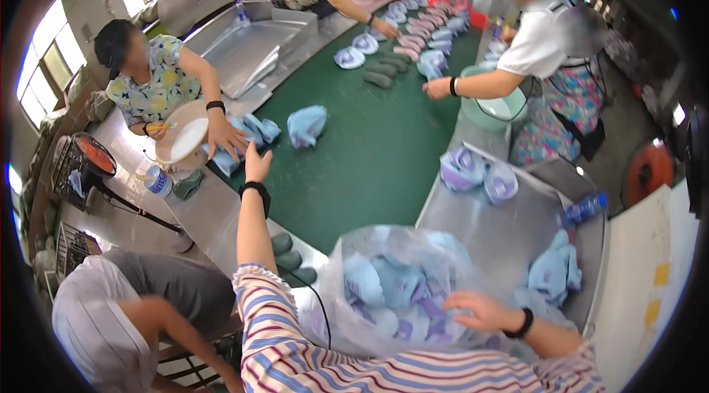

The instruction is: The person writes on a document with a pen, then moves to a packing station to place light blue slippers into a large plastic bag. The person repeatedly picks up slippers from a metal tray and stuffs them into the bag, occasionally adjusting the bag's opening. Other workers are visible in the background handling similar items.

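My left hand (258, 164) reaches far over the green belt (347, 171), fingers stretched out beside a cluster of light-blue fabric pieces (255, 129). A co-worker's hand (225, 135) rests on the same cluster, just left of mine. Another crumpled blue piece (306, 126) lies apart on the belt to the right. Close to my body stands a clear plastic bag (336, 275), its mouth wide, filled with light-blue and purple fabric pieces (395, 282). Over the bag's right side hovers my right hand (480, 312), fingers apart; I see nothing held in it.
Dark green shoe-shaped forms (292, 260) lie left of the bag. More blue pieces (554, 267) and a blue bottle (583, 208) sit on the metal table at right. Co-workers stand along both belt sides, near a pale basin (188, 135) and a green bucket (496, 109).
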Tool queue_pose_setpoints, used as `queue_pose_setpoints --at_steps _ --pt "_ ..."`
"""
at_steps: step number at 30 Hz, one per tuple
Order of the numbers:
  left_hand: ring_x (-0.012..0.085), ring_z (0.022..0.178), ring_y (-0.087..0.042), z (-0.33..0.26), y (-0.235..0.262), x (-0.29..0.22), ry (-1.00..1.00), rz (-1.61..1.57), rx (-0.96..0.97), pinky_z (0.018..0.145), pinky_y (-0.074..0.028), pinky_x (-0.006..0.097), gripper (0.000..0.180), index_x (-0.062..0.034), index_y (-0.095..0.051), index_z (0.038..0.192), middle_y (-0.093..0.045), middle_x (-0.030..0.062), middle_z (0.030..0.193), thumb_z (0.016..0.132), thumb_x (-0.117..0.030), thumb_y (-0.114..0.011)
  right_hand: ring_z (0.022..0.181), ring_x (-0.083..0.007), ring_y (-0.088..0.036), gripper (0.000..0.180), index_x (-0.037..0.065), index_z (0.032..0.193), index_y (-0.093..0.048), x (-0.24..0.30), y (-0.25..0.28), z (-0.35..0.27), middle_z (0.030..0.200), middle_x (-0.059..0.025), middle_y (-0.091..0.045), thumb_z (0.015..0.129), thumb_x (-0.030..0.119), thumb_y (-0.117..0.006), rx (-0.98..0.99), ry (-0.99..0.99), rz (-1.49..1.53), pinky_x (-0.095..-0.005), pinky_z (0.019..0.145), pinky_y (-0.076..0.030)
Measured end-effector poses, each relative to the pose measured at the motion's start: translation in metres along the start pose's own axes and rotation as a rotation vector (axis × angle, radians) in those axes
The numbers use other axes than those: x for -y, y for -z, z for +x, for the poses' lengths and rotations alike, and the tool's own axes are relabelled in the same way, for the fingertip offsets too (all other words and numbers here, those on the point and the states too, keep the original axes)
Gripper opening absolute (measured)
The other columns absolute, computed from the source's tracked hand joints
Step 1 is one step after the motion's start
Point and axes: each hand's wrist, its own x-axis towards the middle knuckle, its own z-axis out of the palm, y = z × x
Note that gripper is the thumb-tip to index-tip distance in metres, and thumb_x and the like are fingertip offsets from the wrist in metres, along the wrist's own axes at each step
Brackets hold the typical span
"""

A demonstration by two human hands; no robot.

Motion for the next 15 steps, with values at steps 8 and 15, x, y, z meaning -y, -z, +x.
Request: queue_pose_setpoints --at_steps 8,15 --pt "0.0258 0.100 -0.055 -0.187 0.029 -0.284 -0.483 -0.163 1.097 0.087 -0.043 0.033 0.039 -0.0019 -0.049 0.115 -0.056 0.0129 0.110 0.079 -0.014 -0.058 0.116 -0.0398 -0.034 0.076 0.013 0.124 -0.039 -0.072 -0.026 0.000 0.128 -0.0130 -0.036 0.059 0.029 -0.076 0.412 -0.232 -0.718 -0.0575 0.081 -0.041" --pt "0.0322 0.123 -0.031 -0.361 0.054 -0.256 -0.984 0.541 1.164 0.101 -0.024 0.047 0.051 -0.0111 -0.054 0.111 -0.041 0.0129 0.128 0.065 -0.028 -0.069 0.116 -0.0383 -0.038 0.075 0.010 0.126 -0.037 -0.091 -0.029 -0.019 0.132 -0.0168 -0.033 0.064 0.032 -0.072 0.295 -0.292 -0.694 -0.0473 0.090 -0.039"
